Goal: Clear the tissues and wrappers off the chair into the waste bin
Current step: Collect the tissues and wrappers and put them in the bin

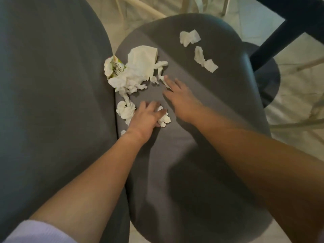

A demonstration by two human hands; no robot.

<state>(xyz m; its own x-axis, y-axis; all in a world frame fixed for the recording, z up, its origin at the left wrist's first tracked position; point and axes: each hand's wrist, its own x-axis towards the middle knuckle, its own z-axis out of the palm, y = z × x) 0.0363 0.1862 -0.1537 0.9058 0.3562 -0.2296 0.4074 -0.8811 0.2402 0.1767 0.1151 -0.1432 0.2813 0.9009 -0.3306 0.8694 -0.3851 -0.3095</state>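
1. Nearest us, our white sleeve (pixel 37 231) leads up to our left hand (pixel 146 116), fingers curled round a crumpled tissue (pixel 164 118) on the grey chair seat (pixel 201 155).
2. Our right hand (pixel 178 97) lies flat, fingers straight and spread, fingertips touching a tissue strip (pixel 162 74).
3. A tissue pile (pixel 136 71) with a wrapper (pixel 114 67) sits against the backrest (pixel 52 85); two scraps (pixel 189 37) (pixel 205 60) lie well apart, farther out.

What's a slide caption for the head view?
Left hand grips a tissue; right hand reaches over the chair.
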